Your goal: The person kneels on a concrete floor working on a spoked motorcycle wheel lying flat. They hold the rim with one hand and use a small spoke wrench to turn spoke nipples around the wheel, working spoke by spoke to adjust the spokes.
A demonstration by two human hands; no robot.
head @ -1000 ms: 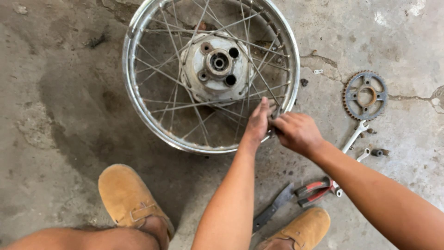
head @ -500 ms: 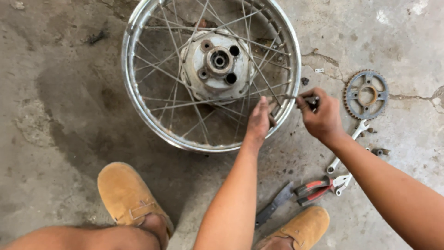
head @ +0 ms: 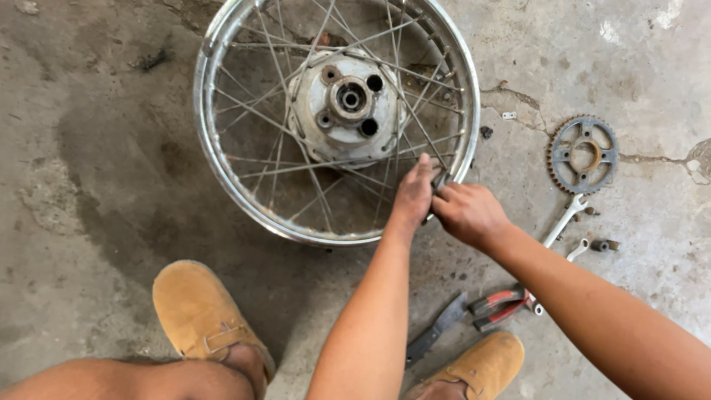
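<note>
A spoked metal wheel lies flat on the concrete, its chrome rim (head: 222, 170) circling a grey hub (head: 348, 100). My left hand (head: 413, 194) reaches over the rim's near right side, fingers pressed together on a spoke just inside the rim. My right hand (head: 468, 213) is closed in a fist right beside it, touching the left fingertips at the rim. It grips the end of a thin metal spoke, mostly hidden by the fingers.
A toothed sprocket (head: 583, 154) lies to the right, with two wrenches (head: 563, 221) and a small socket (head: 603, 245) below it. Red-handled pliers (head: 500, 305) and a dark flat tool (head: 437, 330) lie by my right tan shoe (head: 474, 367). My left shoe (head: 200, 315) stands near the rim.
Half a second ago my right hand was drawn out to the right with the thin spoke; it has come back to the rim beside my left hand. The left hand has stayed put.
</note>
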